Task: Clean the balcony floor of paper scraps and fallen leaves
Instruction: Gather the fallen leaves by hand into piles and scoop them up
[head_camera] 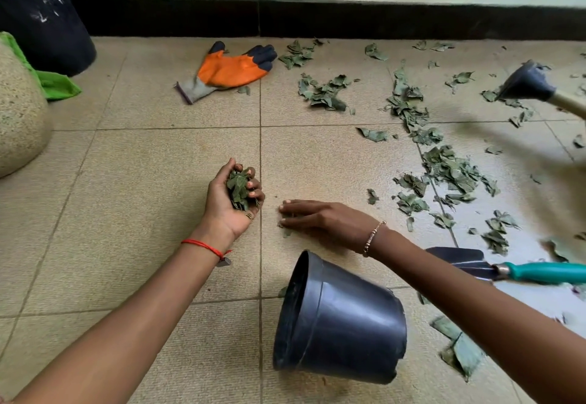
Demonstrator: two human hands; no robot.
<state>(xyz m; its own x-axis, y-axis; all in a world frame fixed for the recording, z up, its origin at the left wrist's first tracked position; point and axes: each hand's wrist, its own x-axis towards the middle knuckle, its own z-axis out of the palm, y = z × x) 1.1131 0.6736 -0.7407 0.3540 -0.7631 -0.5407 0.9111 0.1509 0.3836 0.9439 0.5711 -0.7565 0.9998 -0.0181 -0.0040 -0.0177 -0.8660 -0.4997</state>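
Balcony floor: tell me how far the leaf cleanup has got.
Done: the tiles on the left side look free of leaves. In hand: the left hand grips a bunch of leaves, and the right hand lies flat, touching small scraps beside it. Left: scattered leaves cover the right side, and more lie near the black pot, which is tipped on its side.
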